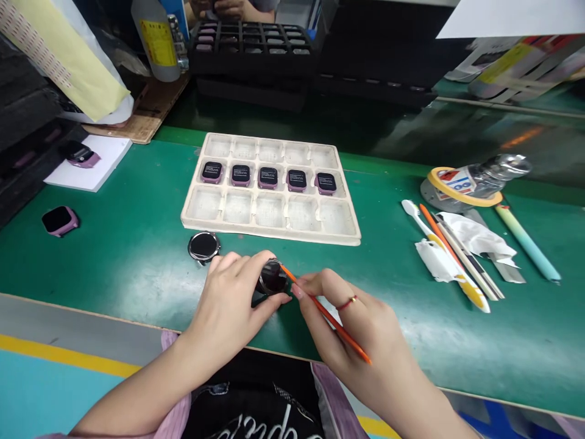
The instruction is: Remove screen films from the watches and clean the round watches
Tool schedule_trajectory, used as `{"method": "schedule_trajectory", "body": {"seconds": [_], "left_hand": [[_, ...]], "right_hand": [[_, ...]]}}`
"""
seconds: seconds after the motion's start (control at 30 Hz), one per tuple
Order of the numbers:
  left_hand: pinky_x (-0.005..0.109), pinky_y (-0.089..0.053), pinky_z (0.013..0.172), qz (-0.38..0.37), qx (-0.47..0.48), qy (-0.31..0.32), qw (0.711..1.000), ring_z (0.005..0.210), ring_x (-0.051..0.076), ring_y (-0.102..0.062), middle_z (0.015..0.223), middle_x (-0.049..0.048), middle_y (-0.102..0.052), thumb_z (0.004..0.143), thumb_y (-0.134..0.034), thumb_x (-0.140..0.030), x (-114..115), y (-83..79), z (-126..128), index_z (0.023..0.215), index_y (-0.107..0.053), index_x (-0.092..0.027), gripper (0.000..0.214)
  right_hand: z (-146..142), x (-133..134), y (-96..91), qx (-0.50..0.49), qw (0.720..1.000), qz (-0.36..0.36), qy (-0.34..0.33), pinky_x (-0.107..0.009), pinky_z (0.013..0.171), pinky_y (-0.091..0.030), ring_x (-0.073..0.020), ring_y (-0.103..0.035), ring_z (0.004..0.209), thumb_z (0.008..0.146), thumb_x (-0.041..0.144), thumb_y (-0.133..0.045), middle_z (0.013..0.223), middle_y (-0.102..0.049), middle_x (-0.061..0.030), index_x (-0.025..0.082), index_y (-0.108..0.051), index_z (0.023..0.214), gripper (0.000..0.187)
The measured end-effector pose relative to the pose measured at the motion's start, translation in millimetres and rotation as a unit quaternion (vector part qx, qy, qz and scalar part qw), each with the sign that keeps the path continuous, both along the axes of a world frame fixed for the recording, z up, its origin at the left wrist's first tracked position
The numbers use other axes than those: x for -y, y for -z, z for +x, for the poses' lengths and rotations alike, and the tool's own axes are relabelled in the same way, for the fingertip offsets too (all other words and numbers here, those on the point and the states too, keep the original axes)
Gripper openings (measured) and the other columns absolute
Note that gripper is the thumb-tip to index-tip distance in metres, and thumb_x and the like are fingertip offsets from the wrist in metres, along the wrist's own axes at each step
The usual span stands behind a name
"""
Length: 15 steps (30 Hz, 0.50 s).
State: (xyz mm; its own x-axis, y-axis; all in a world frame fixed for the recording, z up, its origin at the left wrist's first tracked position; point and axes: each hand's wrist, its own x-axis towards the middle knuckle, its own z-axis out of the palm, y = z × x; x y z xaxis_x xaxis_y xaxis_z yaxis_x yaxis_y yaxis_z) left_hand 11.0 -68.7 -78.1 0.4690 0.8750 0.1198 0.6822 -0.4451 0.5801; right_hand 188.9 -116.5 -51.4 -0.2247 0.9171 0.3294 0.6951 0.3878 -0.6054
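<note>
My left hand point(233, 299) is closed around a small round watch body point(273, 278) with a dark glass face, held just above the green mat. My right hand point(351, 323) pinches a thin orange stick point(329, 317) like a pen, and its tip touches the edge of the watch body. A second round watch body point(203, 246) lies on the mat just left of my left hand. Beyond both hands sits a cream tray point(269, 228) whose middle row holds several square pink watches point(267, 177).
To the right lie a toothbrush point(414, 213), more sticks, crumpled wipes point(475, 238), a teal pen point(528, 244), a tape roll point(450, 189) and a plastic bottle point(498, 171). Loose pink watches point(60, 220) rest at the left. Black trays point(251, 39) and another person's hands are at the back.
</note>
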Motion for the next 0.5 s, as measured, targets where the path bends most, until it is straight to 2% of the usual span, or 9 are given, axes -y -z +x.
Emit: {"method": "schedule_trajectory", "body": {"seconds": [0.13, 0.5], "left_hand": [[0.041, -0.040, 0.085, -0.006, -0.002, 0.000, 1.000, 0.093, 0.025, -0.058, 0.104, 0.0031, -0.072, 0.091, -0.068, -0.039, 0, 1.0, 0, 0.121, -0.056, -0.021, 0.037], [0.043, -0.042, 0.085, -0.011, 0.001, 0.006, 1.000, 0.092, 0.026, -0.058, 0.104, 0.0046, -0.071, 0.091, -0.067, -0.037, -2, 1.3, 0, 0.122, -0.056, -0.020, 0.037]], "right_hand": [[1, -2, -4.4, 0.013, 0.999, -0.040, 0.007, -0.024, 0.053, -0.043, -0.0134, -0.059, 0.059, 0.097, 0.009, -0.045, 0.072, -0.062, -0.0005, 0.022, -0.049, 0.092, 0.014], [-2, -5, -11.9, 0.005, 0.996, -0.082, 0.024, -0.023, 0.051, -0.042, -0.0132, -0.056, 0.053, 0.100, 0.019, -0.045, 0.067, -0.059, 0.0007, 0.023, -0.051, 0.086, 0.016]]}}
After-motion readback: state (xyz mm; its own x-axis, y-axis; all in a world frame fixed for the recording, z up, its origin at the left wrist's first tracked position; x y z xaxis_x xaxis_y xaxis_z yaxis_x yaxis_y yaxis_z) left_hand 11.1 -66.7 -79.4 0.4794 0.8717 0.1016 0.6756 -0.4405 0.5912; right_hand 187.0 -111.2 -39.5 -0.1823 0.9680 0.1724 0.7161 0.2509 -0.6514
